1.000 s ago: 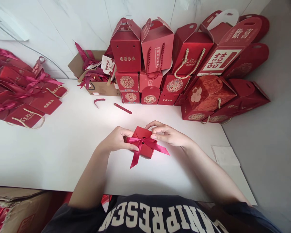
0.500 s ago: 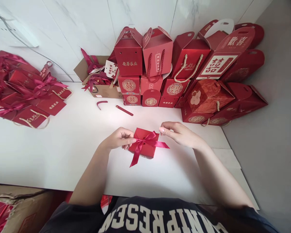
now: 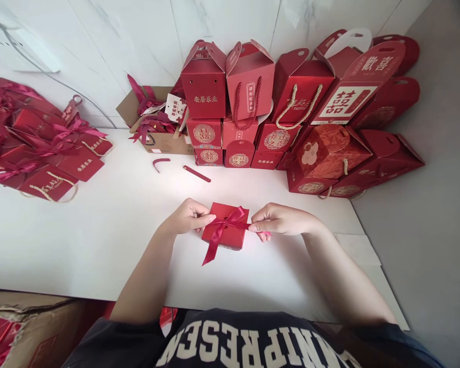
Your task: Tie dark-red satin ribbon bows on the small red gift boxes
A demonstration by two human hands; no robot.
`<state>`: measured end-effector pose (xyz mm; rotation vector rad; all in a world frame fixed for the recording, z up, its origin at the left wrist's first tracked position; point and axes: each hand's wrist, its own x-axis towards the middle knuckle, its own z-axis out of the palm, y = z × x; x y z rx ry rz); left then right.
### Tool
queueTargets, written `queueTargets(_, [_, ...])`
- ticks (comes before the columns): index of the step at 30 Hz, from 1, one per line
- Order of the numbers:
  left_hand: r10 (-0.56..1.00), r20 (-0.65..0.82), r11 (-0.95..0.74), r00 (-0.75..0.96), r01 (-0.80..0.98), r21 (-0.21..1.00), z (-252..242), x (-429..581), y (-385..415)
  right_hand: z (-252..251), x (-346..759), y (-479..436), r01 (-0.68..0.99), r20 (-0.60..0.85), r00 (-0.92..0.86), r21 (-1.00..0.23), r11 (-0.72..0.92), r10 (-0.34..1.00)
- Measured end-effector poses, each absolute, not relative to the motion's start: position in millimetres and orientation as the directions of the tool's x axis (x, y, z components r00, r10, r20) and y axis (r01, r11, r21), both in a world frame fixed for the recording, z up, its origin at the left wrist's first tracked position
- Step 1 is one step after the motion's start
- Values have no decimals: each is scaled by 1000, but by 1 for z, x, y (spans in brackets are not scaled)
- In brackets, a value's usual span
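A small red gift box (image 3: 230, 236) lies on the white table in front of me. Across its top sits a bow of dark pink satin ribbon (image 3: 214, 244), with one tail hanging toward me over the near left edge. My left hand (image 3: 191, 217) is closed at the box's left side, thumb and fingers pinching a loop of the ribbon. At the right side my right hand (image 3: 276, 221) pinches the ribbon's other tail, whose end shows below the fingers. Between the hands the ribbon's knot lies on the middle of the lid.
Stacked red gift boxes (image 3: 205, 97) stand along the back wall. An open cardboard box (image 3: 168, 143) with ribbon scraps is beside them. Ribboned boxes (image 3: 82, 164) are piled at left. Two dark red strips (image 3: 197, 174) lie on the table. A large carton (image 3: 49, 327) is at lower left.
My right hand has moved down a little and taken hold of the right ribbon tail, which is now drawn out to the right. My left hand keeps its pinch.
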<state>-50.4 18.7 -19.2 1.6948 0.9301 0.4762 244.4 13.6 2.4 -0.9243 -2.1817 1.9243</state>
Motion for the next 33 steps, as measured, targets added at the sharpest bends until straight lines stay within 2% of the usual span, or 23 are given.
queueTargets(7, [769, -104, -159, 631, 346, 925, -17, -48, 18, -9, 245, 20, 377, -334, -837, -926, 14, 434])
queueTargets(11, [767, -172, -95, 618, 375, 922, -14, -50, 17, -9, 246, 21, 399, -348, -839, -916, 39, 419])
queueTargets(13, [749, -232, -41, 620, 393, 919, -12, -51, 17, -3, 249, 18, 480, -380, -795, -870, 109, 473])
queueTargets(15, [751, -262, -11, 606, 408, 913, -11, -50, 17, 8, 252, 11, 681, -438, -646, -700, 214, 625])
queueTargets(17, [786, -239, -25, 571, 416, 909, -9, -46, 15, 22, 251, -1, 898, -431, -397, -363, 247, 810])
queueTargets(18, [805, -217, -44, 553, 419, 907, -9, -44, 14, 28, 248, -9, 945, -398, -317, -212, 250, 861])
queueTargets(19, [819, -197, -62, 539, 425, 903, -8, -42, 13, 35, 244, -18, 957, -358, -291, -111, 269, 887])
queueTargets(20, [829, -185, -77, 528, 435, 897, -7, -41, 12, 40, 237, -27, 938, -300, -346, -99, 332, 889])
queueTargets(22, [836, -184, -93, 516, 464, 881, -6, -38, 10, 45, 220, -47, 837, -197, -541, -223, 500, 818])
queueTargets(24, [845, -183, -109, 503, 497, 861, -5, -37, 9, 44, 201, -66, 760, -143, -638, -276, 589, 756])
queueTargets(26, [854, -174, -131, 491, 525, 841, -4, -37, 7, 39, 186, -82, 684, -198, -724, -327, 652, 661])
queueTargets(29, [860, -162, -152, 484, 546, 824, -2, -37, 6, 32, 174, -95, 539, -252, -829, -598, 593, 499])
queueTargets(31, [861, -150, -161, 487, 540, 826, -1, -35, 6, 26, 169, -98, 504, -198, -817, -700, 505, 541])
queueTargets(33, [863, -139, -166, 487, 530, 831, -1, -34, 5, 17, 161, -100, 562, -140, -730, -680, 471, 668])
